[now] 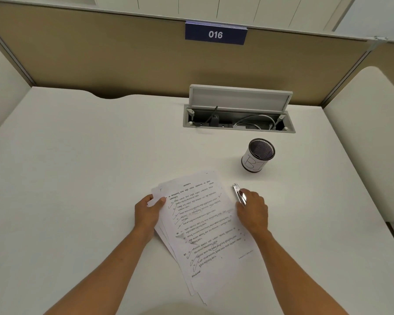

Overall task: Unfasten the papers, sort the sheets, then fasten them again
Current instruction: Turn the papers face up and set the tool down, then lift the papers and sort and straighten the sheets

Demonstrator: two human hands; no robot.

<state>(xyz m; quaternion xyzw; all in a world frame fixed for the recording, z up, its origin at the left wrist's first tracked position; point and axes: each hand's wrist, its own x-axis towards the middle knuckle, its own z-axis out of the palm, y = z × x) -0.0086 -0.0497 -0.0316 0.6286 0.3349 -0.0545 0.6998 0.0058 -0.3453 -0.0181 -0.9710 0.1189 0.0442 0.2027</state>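
Note:
A loose stack of printed sheets [205,226] with pen ticks lies fanned out on the white desk [77,178], tilted to the right. My left hand [148,211] pinches the stack's upper left edge, thumb on top. At the right edge of the stack, my right hand [253,210] is closed around a small silver stapler [238,193], whose tip sticks out toward the far side.
A mesh pen cup [258,155] wrapped in a paper label stands beyond my right hand. Further back an open cable box [238,114] with wires is set into the desk. A beige partition [123,60] with a "016" sign closes off the back.

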